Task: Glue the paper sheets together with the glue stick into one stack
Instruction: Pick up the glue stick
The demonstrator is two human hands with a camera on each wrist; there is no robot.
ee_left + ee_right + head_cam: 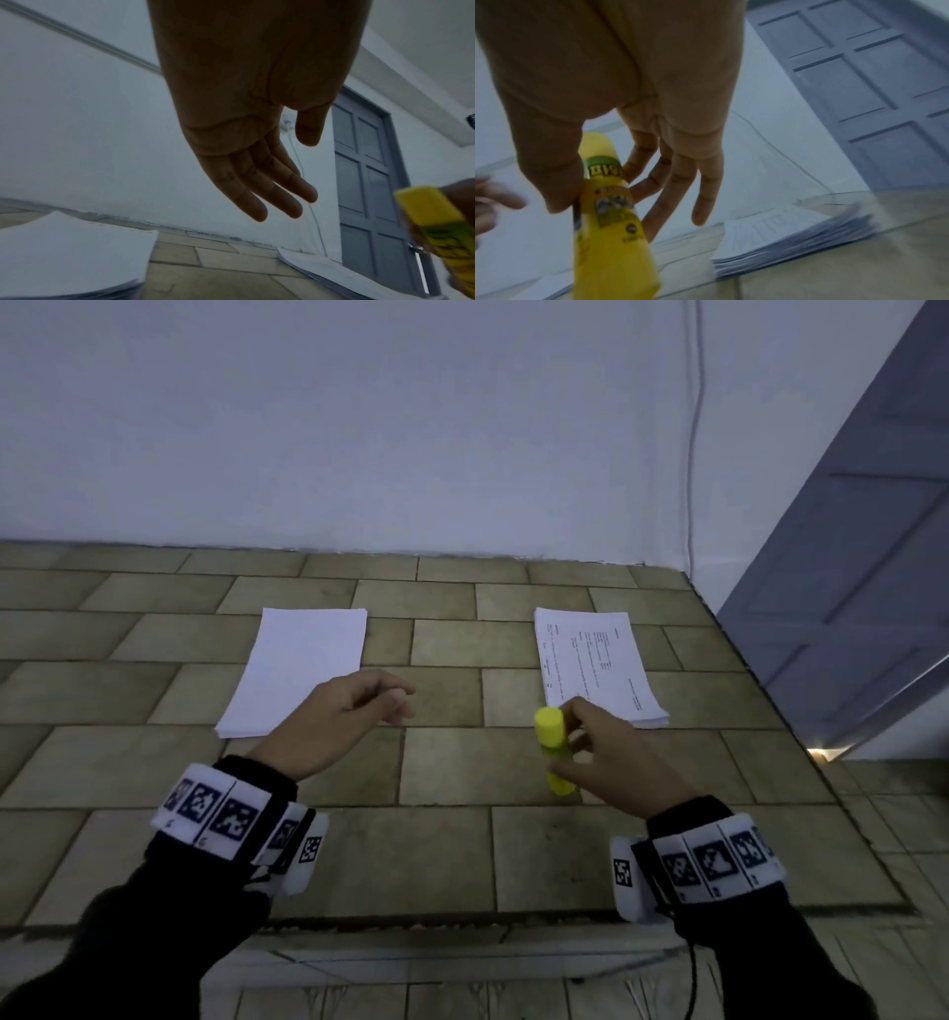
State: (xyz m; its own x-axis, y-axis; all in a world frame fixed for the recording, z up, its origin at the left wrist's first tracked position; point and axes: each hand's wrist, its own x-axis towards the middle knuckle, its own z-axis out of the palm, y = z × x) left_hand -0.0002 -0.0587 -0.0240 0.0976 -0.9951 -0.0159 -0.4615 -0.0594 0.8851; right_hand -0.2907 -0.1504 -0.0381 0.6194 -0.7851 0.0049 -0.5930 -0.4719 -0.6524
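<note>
The right hand (611, 752) pinched the yellow glue stick (550, 742) between thumb and fingers above the tiled table (441, 855), its cap apparently on; the left hand (339, 716) hovered empty, fingers relaxed, near the blank paper stack (298, 670). The printed paper stack (595, 665) lay well apart to the right; such loose sheets could fan or skew if dragged by tacky glue; the light pinch might let the stick slip. The stick's label and the printed lines were too blurred to read.
</note>
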